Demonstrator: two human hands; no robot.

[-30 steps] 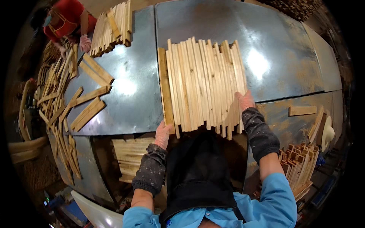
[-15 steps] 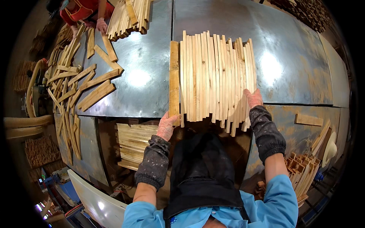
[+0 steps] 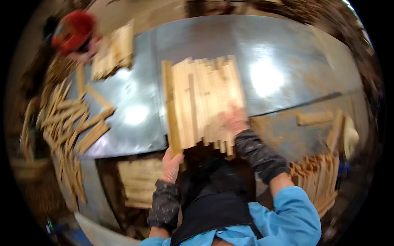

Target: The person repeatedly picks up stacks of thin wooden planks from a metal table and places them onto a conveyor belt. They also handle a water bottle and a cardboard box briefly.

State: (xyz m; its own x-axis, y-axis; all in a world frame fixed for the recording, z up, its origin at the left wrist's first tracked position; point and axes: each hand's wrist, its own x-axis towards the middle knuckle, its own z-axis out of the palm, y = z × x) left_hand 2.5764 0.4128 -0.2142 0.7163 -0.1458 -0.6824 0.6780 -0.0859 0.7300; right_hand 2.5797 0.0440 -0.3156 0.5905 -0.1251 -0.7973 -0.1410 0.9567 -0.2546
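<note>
A row of pale wooden strips [image 3: 209, 94] lies side by side on the metal table in front of me, its ends uneven. Along its left side runs a darker, yellowish board [image 3: 171, 110]. My left hand [image 3: 170, 165], in a pinkish glove, is closed around that board's near end. Over the right part of the strips lies my gloved right hand [image 3: 234, 119], blurred, its fingers apparently spread and resting on the wood. A darker line shows among the strips left of centre; whether it is a strip or a gap is unclear.
The metal table [image 3: 283, 53] spreads around the row. At left is a jumbled heap of wooden pieces [image 3: 61, 119]. A person in red [image 3: 76, 35] stands at the far left by another strip stack [image 3: 113, 53]. More wood is stacked below the table [image 3: 141, 180] and at right [image 3: 318, 180].
My right hand has moved from the row's right edge onto the top of the strips. My left hand still holds the board's near end. The view has shifted, and the dark line has appeared among the strips.
</note>
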